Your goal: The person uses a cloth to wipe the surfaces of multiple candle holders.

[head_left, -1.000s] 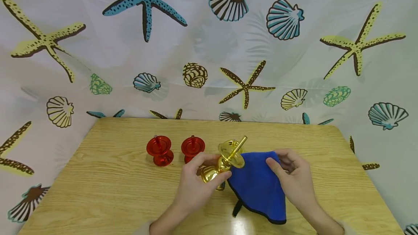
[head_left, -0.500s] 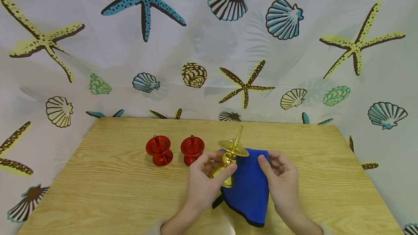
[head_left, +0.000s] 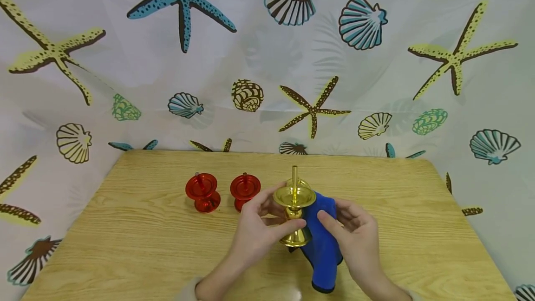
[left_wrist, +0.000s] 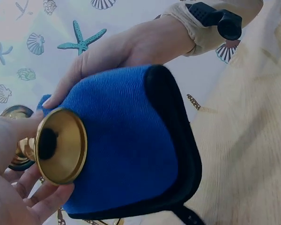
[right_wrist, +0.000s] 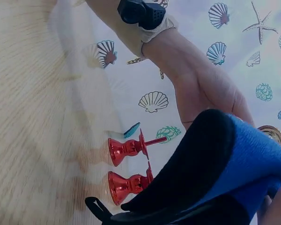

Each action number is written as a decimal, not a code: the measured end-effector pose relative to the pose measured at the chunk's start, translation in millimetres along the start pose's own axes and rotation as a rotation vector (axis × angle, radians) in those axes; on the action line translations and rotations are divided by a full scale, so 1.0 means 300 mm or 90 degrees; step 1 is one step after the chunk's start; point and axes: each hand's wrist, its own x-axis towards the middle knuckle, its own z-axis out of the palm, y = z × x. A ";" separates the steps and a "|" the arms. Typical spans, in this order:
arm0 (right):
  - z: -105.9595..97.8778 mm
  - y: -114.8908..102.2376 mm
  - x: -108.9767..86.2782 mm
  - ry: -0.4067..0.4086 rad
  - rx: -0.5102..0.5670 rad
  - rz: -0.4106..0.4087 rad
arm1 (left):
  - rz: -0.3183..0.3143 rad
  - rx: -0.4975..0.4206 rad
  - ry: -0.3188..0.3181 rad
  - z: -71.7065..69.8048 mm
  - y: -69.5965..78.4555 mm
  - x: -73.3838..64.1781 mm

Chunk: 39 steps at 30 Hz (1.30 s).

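Upright in my left hand [head_left: 259,231] is a shiny gold candle holder [head_left: 294,199], a dish with a thin stem on a flared base, gripped round its middle. My right hand [head_left: 355,231] pinches a blue cloth [head_left: 323,259] with black edging, which hangs down beside the holder. In the left wrist view the hollow underside of the gold candle holder [left_wrist: 68,150] lies against the blue cloth [left_wrist: 126,136]. Behind the held one, the rim of a second gold candle holder [head_left: 304,182] peeks out, mostly hidden.
Two red candle holders, one farther left [head_left: 203,189] and one nearer the hands [head_left: 245,188], stand on the wooden table [head_left: 138,236]. A white curtain [head_left: 234,64] printed with starfish and shells hangs behind the table. A black loop [right_wrist: 98,208] sticks out from the cloth.
My left hand has turned the gold candle holder from tilted to upright. The right hand has come left, closer to it, and the blue cloth now hangs narrower and more folded.
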 end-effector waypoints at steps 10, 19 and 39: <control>0.012 0.032 -0.027 -0.079 0.000 -0.150 | 0.003 0.011 -0.051 0.003 -0.017 0.002; 0.010 0.054 -0.043 -0.073 -0.072 -0.289 | 0.016 0.067 -0.016 0.013 -0.012 -0.009; -0.007 -0.002 -0.101 -0.092 0.034 -0.401 | 0.010 0.092 0.020 0.008 -0.005 -0.014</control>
